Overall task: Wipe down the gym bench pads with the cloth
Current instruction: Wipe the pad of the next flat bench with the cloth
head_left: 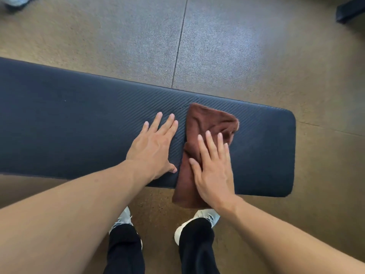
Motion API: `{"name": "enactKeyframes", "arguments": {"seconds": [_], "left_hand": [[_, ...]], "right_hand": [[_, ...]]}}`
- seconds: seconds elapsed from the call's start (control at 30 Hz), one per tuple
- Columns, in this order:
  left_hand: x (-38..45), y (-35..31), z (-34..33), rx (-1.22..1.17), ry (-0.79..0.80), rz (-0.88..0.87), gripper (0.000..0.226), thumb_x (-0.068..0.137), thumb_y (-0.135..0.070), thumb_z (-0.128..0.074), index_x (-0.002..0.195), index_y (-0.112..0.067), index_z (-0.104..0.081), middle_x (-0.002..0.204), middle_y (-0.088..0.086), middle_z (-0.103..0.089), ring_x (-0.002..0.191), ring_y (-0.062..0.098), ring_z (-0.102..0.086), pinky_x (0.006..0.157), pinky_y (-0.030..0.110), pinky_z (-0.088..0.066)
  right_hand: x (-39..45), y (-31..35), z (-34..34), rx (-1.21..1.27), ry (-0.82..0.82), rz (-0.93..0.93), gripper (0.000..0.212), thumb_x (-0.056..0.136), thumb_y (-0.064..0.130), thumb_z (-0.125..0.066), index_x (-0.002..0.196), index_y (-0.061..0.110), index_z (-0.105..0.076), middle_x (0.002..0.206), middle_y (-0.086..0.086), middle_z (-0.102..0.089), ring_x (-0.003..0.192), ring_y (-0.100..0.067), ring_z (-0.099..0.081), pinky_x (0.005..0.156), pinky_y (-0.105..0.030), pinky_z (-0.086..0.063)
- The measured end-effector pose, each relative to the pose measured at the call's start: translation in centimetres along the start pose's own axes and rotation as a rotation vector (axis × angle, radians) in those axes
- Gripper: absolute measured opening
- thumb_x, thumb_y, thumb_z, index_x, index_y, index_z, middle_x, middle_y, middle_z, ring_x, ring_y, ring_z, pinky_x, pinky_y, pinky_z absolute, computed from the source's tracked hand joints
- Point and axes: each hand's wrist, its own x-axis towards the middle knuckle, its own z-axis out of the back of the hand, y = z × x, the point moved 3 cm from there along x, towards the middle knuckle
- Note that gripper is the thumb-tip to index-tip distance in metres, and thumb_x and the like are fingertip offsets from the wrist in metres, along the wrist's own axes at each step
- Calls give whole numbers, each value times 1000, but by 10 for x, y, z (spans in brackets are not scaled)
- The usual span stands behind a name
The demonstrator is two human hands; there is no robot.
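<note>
Cloth (205, 123) lies across pad (79, 125) w/ right hand (213, 171) flat on it; left hand (153, 147) flat beside, unwiped length leftward.

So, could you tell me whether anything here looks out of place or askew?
Only slightly: the brown cloth is bunched, its near end hanging off the bench pad edge under the right hand. No damage shows.

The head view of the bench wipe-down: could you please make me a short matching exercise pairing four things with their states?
Things:
1. left hand
2. right hand
3. brown cloth
4. bench pad

States:
A. drapes over the near edge
B. flat on the cloth
C. dark, ribbed surface
D. flat on bare pad

Pairs: 1-D, 2-B, 3-A, 4-C
</note>
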Motion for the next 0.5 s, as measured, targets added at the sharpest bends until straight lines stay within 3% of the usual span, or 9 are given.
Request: {"name": "enactKeyframes", "arguments": {"seconds": [0.1, 0.17, 0.27, 0.37, 0.5], "left_hand": [[-14, 23, -3, -11, -26, -45, 123, 78, -72, -66, 161, -18, 7, 169, 0, 17, 155, 20, 18, 127, 40, 0], [-26, 47, -4, -43, -67, 30, 125, 74, -79, -63, 161, -20, 5, 169, 3, 16, 155, 21, 16, 127, 41, 0], [-41, 80, -4, -56, -100, 84, 123, 71, -86, -54, 162, -22, 0, 170, 1, 11, 156, 22, 14, 127, 44, -2], [-42, 92, -4, -44, -88, 18, 119, 74, -82, -55, 163, -22, -3, 170, 0, 9, 156, 21, 12, 127, 42, -2], [-39, 87, -4, -50, -74, 39, 120, 75, -76, -63, 162, -21, -1, 170, 1, 10, 156, 24, 12, 127, 45, -2]], "right_hand": [[5, 35, -11, -22, -5, -5, 62, 108, 45, -33, 164, 19, -27, 173, -6, -17, 161, -30, -3, 130, -49, -6], [23, 40, -10, -58, -3, 17, 65, 106, 46, -32, 164, 17, -27, 172, -10, -19, 160, -34, -7, 129, -52, -9], [70, 32, 3, -58, -26, 52, 65, 105, 44, -30, 165, 19, -24, 173, -7, -16, 160, -33, -5, 129, -50, -2], [124, 20, 13, 17, -45, -76, 59, 109, 33, -34, 165, 22, -22, 174, -3, -11, 161, -30, 1, 129, -49, 7], [121, 57, 1, 50, -134, -184, 60, 105, 32, -37, 163, 21, -29, 173, -4, -17, 161, -32, -4, 129, -49, 2]]}}
